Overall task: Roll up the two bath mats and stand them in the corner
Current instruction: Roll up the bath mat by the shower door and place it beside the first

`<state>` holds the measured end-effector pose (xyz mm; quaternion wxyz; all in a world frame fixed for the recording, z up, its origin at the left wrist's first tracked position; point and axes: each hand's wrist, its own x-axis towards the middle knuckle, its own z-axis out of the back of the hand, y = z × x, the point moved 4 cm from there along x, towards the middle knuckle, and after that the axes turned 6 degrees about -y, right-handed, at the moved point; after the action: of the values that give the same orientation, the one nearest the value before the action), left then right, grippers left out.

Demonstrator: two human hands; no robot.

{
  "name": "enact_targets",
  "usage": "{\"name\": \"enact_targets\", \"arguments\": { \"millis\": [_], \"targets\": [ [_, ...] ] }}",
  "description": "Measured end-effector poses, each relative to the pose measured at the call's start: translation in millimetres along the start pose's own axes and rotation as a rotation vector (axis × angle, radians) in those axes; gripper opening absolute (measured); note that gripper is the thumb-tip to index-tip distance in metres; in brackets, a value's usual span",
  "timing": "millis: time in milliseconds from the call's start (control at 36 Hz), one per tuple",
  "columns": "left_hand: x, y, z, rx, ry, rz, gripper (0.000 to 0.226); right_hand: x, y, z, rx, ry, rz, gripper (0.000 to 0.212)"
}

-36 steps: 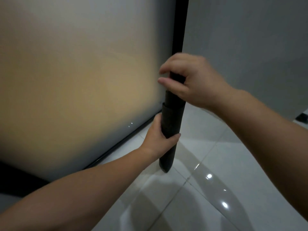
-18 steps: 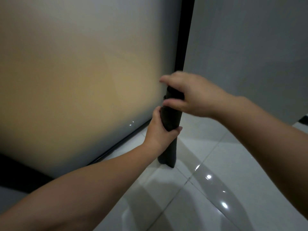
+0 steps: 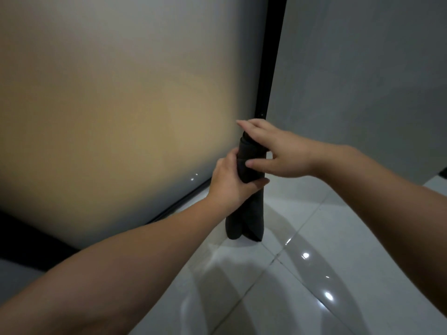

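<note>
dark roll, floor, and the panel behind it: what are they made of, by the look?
Dark roll: soft matte fabric or rubbery mat, probably; it creases and splays at its foot. Floor: glossy white tile, likely ceramic; grout lines and sharp light glints. Panel: looks like frosted glass, a diffuse glow showing through, in a black frame.

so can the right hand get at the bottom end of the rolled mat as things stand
Probably yes. The right hand lies open over the top of the rolled mat, and the left hand grips only the middle. The mat's lower part and the tiled floor to its right are clear.
</note>
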<state>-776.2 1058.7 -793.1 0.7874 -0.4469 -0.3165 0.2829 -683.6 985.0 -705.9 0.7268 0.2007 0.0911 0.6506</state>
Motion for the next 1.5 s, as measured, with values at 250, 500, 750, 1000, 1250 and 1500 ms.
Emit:
{"name": "enact_targets", "arguments": {
  "millis": [250,500,750,1000,1250,1500],
  "targets": [
    [1.4,15.3,6.9,-0.152,0.162,0.082,0.063,0.3,-1.6,-7.0,-0.165,0.026,-0.021,0.091],
    [23.7,-6.3,30.3,-0.182,-0.042,0.083,0.054,-5.7,-22.0,-11.2,0.374,-0.067,-0.14,0.112],
    [30.7,-27.3,27.5,-0.075,-0.153,0.082,0.059,-12.6,-18.4,-52.4,0.479,-0.235,-0.264,0.125],
    [16.7,-11.2,16.4,-0.388,0.322,0.083,0.068,-18.1,-40.7,-49.0,0.544,-0.367,-0.306,0.102],
    [10.1,10.9,7.2,-0.071,0.45,0.033,0.106,-17.3,-50.2,-58.6,0.614,-0.277,-0.305,0.103],
    [8.1,6.5,-0.8,-0.056,0.376,0.013,0.123,-18.7,-55.1,-62.1,0.895,-0.304,-0.372,0.084]
  ]
}}
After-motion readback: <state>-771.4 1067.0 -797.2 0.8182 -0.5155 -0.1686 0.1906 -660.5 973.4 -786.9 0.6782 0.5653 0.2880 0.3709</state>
